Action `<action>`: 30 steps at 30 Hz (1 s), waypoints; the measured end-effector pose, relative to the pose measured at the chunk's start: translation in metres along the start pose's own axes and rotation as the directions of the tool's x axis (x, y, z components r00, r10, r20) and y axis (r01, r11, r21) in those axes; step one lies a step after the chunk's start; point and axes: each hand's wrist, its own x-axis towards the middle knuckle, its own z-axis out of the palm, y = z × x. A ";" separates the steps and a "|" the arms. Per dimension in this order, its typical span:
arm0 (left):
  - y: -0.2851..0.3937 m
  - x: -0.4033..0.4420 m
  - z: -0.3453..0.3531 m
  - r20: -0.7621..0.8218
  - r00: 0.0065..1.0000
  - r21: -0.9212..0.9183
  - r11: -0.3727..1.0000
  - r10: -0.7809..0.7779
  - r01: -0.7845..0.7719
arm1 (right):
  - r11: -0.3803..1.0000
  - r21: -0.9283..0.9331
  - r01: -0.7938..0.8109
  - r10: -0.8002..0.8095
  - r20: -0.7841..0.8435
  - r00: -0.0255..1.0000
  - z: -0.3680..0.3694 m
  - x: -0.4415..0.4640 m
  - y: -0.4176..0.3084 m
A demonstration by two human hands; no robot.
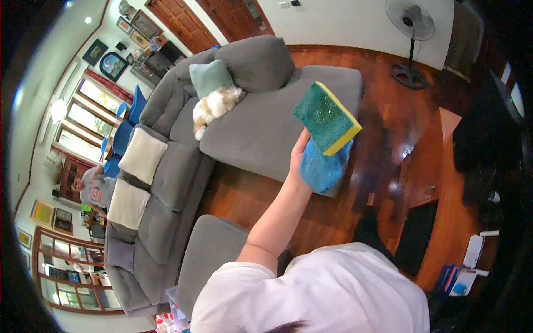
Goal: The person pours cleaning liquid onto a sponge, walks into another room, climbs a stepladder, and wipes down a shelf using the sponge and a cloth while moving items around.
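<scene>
My left hand (pixel 300 151) is raised in front of me with the arm stretched out. It grips a sponge (pixel 327 117) with a green scouring face and a yellow edge. Bunched under the sponge, in the same hand, is a blue cloth (pixel 325 168). The sponge and cloth hide most of the fingers; only part of the hand shows along the left side. Behind them lies the grey seat of the sofa (pixel 266 127). My right hand is out of the picture.
A white and brown dog (pixel 216 108) lies on the sofa beside a pale green cushion (pixel 211 77). A grey ottoman (pixel 208 250) stands close on the left. A standing fan (pixel 411 41) is at the back right. Another person (pixel 97 188) is behind the sofa.
</scene>
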 end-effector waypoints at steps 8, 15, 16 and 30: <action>0.015 0.187 -0.017 -0.108 0.967 0.055 0.972 0.232 -0.228 | 0.997 0.070 -0.044 0.037 0.101 0.994 0.025 0.185 0.143; 0.082 0.312 -0.090 -0.218 0.942 0.030 0.967 0.255 -0.255 | 0.987 0.147 -0.058 0.025 0.217 0.976 0.076 0.333 0.277; 0.097 0.335 -0.105 -0.166 0.953 -0.002 0.966 0.255 -0.258 | 0.987 0.152 -0.060 0.025 0.221 0.975 0.089 0.355 0.294; 0.223 0.767 -0.183 -0.227 0.956 0.030 0.983 0.185 -0.183 | 0.991 0.077 -0.107 0.079 0.309 0.948 0.197 0.662 0.517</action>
